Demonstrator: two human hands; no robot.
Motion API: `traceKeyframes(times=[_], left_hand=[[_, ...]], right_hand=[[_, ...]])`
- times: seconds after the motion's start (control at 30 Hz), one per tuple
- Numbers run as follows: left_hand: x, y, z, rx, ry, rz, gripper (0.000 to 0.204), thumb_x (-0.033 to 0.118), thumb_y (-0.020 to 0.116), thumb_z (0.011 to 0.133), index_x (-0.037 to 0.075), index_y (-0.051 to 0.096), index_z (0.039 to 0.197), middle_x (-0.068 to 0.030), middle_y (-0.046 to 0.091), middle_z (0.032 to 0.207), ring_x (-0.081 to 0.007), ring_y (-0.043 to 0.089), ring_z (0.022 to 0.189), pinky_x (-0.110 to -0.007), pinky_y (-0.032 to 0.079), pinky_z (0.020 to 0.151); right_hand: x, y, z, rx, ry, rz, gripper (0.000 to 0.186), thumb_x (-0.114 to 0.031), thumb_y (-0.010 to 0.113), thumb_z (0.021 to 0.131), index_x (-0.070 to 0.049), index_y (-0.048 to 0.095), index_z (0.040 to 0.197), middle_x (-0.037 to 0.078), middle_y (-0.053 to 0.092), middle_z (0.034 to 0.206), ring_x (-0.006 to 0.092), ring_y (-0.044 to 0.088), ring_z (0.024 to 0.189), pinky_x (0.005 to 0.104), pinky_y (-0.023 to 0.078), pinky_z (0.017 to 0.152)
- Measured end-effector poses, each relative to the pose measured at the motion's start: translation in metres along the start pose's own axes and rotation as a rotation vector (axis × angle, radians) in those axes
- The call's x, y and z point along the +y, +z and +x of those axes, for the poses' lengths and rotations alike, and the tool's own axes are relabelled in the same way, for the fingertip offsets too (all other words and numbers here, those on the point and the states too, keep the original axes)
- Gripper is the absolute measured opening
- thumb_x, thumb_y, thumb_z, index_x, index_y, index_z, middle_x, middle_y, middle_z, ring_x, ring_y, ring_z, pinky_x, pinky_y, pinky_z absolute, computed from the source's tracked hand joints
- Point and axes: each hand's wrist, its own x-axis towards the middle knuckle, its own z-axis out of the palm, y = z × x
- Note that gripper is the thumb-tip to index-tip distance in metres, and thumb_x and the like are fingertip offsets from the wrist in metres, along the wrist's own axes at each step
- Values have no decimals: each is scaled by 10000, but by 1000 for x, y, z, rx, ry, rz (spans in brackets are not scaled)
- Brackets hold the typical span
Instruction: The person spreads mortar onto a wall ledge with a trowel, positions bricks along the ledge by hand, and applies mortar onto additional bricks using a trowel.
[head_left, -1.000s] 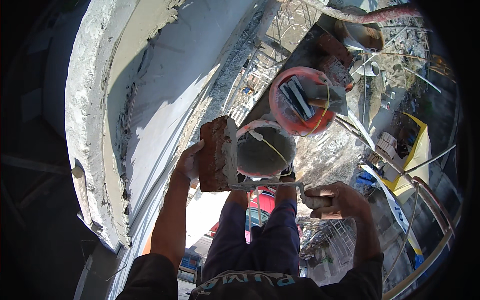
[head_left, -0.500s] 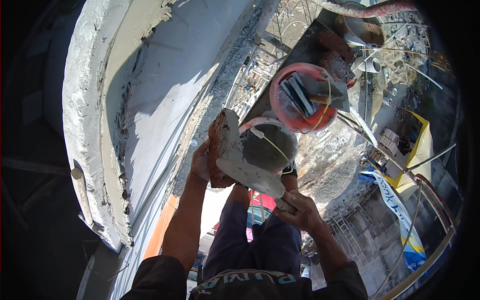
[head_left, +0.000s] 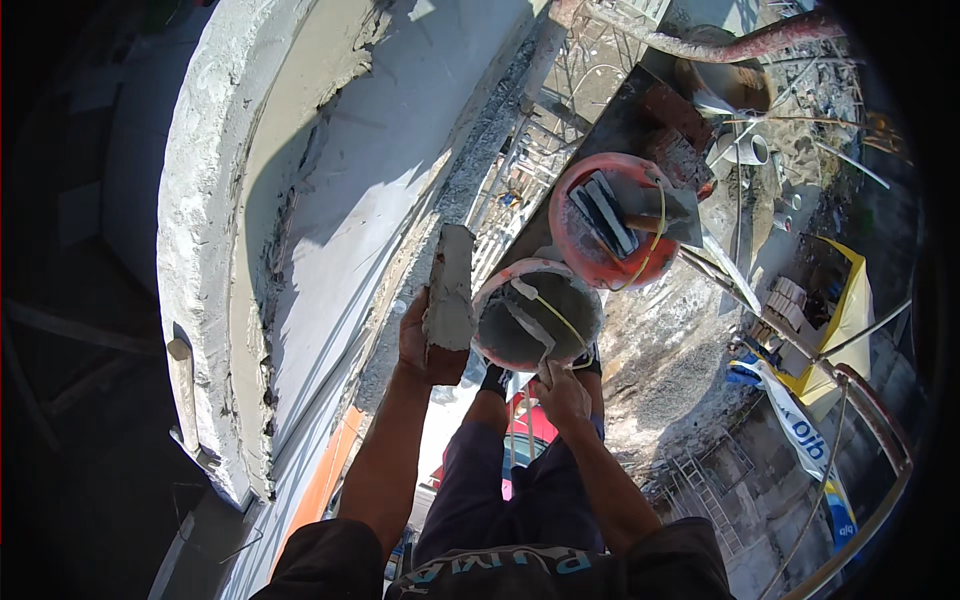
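My left hand (head_left: 413, 335) grips a red brick (head_left: 447, 363) by its left side; grey mortar coats the face turned up. Just right of it, my right hand (head_left: 563, 392) is closed round the handle of a trowel (head_left: 533, 325). The trowel's blade is seen nearly edge-on, inside a round bucket (head_left: 487, 352) of wet grey mortar (head_left: 505, 318). A yellow cord handle lies across that bucket. How deep the blade sits in the mortar I cannot tell.
A red bucket (head_left: 565, 243) with tools in it stands beyond the mortar bucket, beside several bricks (head_left: 680, 115) on a dark plank. At left runs a curved mortar-coated wall (head_left: 205, 250), with a wooden-handled tool (head_left: 182, 385) on it. Metal poles (head_left: 885, 425) edge the right; ground lies far below.
The trowel has left the brick and gone down into the mortar bucket, my right hand moving left and up. My left hand has turned the brick more upright, its mortared face up.
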Motion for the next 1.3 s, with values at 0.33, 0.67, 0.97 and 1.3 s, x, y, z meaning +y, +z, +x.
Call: traceKeyframes(times=[0.33, 0.67, 0.97, 1.3], left_hand=[[-20, 56, 4, -117, -6, 373, 618, 464, 499, 964, 26, 444, 1396, -226, 546, 1273, -402, 522, 1212, -602, 436, 1016], [-63, 154, 24, -412, -217, 365, 666, 478, 439, 975, -39, 417, 1394, -259, 592, 1237, -434, 489, 1274, -727, 225, 1091], [-31, 197, -13, -235, 464, 1574, 611, 389, 526, 984, 43, 377, 1465, -146, 553, 1361, -317, 518, 1268, -513, 402, 1061], [7, 362, -152, 12, 1412, 1820, 319, 228, 662, 939, -6, 637, 1155, -108, 665, 1050, -191, 632, 994, -332, 479, 935]], right_hand=[[-97, -80, -16, -469, 49, 1277, 459, -409, 510, 1001, -12, 558, 1227, 127, 675, 1019, 230, 689, 890, 349, 560, 750], [-156, -101, -51, -938, -469, 2088, 616, -399, 565, 965, -126, 349, 1474, 147, 479, 1398, 329, 490, 1285, 498, 419, 1045], [-238, -181, -45, -448, -800, 2042, 656, -245, 560, 980, -133, 220, 1529, 101, 421, 1456, 272, 464, 1312, 472, 409, 1075], [-325, -280, 36, -8, -1187, 1852, 665, -72, 552, 973, -117, 198, 1534, 118, 439, 1443, 268, 496, 1288, 448, 443, 1061]])
